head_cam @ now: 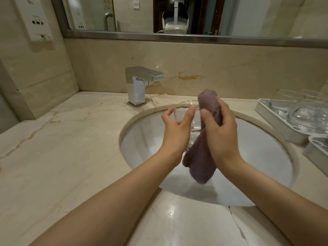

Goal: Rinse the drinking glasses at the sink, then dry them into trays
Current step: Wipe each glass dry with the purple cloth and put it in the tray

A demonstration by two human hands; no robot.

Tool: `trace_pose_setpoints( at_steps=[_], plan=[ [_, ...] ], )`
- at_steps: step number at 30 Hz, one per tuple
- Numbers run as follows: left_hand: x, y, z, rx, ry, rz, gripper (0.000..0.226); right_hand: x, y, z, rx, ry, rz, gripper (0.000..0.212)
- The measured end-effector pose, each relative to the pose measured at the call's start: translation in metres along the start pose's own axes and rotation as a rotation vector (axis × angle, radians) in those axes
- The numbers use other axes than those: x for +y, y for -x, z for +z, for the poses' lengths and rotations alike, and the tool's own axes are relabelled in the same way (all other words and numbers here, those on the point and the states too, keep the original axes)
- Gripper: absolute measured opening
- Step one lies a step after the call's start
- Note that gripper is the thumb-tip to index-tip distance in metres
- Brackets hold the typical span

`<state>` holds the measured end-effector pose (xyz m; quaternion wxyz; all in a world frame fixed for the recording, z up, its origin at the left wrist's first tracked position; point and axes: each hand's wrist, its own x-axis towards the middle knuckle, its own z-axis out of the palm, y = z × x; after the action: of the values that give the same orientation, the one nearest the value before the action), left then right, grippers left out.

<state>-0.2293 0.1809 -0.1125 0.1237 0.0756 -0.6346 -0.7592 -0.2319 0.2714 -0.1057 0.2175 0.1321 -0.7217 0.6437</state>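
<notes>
Over the white sink basin [145, 139], my left hand [175, 128] holds a clear drinking glass [180, 115] between thumb and fingers. My right hand [220, 132] grips a purple cloth [200, 157] that is pressed against the glass's right side and hangs down below both hands. The glass is mostly hidden by my hands and the cloth. At the right edge, a grey tray [276, 121] holds several clear glasses [301, 110].
A chrome faucet [140, 82] stands behind the basin, with no water running. A second grey tray [317, 151] sits at the right edge, in front of the first. The beige marble counter [62, 142] extends left; a mirror and a wall socket panel are above.
</notes>
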Motion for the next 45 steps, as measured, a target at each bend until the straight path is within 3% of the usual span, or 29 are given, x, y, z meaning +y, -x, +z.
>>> trace_pose_setpoints(
  at_steps=[2,4,7,9,13,16,21,27,31,34,36,38,41,45],
  plan=[
    [0.001,0.002,0.001,0.039,0.097,-0.063,0.049,0.005,0.007,0.006,-0.039,0.189,-0.207,0.047],
    [-0.002,0.0,0.0,0.064,0.142,-0.079,0.046,0.013,0.014,0.014,-0.036,0.289,-0.345,0.05],
    [0.003,0.004,0.001,0.075,0.133,-0.007,0.051,0.013,0.01,0.017,0.034,0.172,-0.33,0.05],
    [0.005,0.008,0.005,0.031,0.142,0.007,0.054,0.01,0.002,0.012,0.054,0.045,-0.197,0.041],
    [0.002,0.014,0.01,-0.089,0.079,0.011,0.057,0.006,-0.009,-0.002,0.048,-0.326,0.325,0.015],
    [0.001,0.012,0.009,-0.14,0.033,0.015,0.064,0.005,-0.01,-0.003,0.074,-0.395,0.425,0.02],
    [0.0,0.006,0.004,-0.15,-0.075,0.004,0.085,0.0,-0.009,-0.003,0.09,-0.269,0.341,0.015],
    [-0.001,0.004,0.002,-0.02,0.028,0.012,0.063,0.003,0.001,0.002,-0.044,0.164,-0.21,0.043],
    [-0.001,0.006,0.003,0.009,0.044,0.044,0.057,0.012,0.006,0.008,0.016,0.151,-0.275,0.047],
    [-0.002,0.01,0.005,-0.068,-0.025,0.103,0.064,0.006,-0.002,-0.001,0.084,0.065,-0.181,0.031],
    [-0.003,0.013,0.007,-0.12,-0.102,0.14,0.071,0.0,-0.011,-0.009,0.116,-0.036,-0.015,0.012],
    [-0.005,0.015,0.009,-0.162,-0.118,0.146,0.073,0.0,-0.018,-0.014,0.122,-0.218,0.233,0.011],
    [-0.007,0.016,0.008,-0.181,-0.099,0.135,0.058,0.003,-0.015,-0.012,0.075,-0.411,0.532,0.024],
    [0.0,0.014,0.005,-0.138,0.092,0.065,0.054,0.001,-0.007,-0.005,0.051,-0.447,0.527,0.021]
  ],
)
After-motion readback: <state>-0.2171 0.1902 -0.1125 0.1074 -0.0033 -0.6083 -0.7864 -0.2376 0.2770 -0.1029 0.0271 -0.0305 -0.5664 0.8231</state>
